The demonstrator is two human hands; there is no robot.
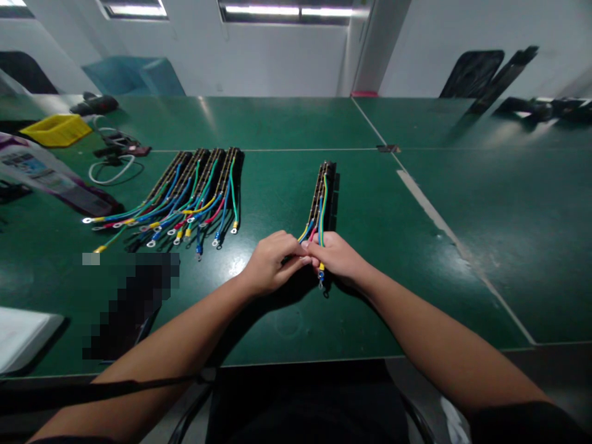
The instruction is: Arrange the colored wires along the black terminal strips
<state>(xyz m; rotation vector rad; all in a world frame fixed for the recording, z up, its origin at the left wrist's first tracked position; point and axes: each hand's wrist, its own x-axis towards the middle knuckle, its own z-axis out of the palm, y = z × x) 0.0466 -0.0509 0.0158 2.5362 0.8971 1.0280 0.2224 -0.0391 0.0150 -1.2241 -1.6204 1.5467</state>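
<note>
A long dark terminal strip [322, 185] lies on the green table, pointing away from me. Blue, red and yellow-green wires [322, 213] run from it toward my hands. My right hand [340, 254] is closed around these wires, and their ring-lug ends [321, 277] hang out below the thumb. My left hand [277, 262] pinches at the wires from the other side, its fingertips meeting the right hand's. Exactly which wire the left fingers grip is hidden.
Several similar wired strips [203, 179] lie side by side to the left, ring lugs toward me. Beyond them are a yellow bin [58, 129], a white cable [111, 172] and a labelled bag [55, 172]. A pixelated dark object [134, 302] and a white item [28, 336] lie near left.
</note>
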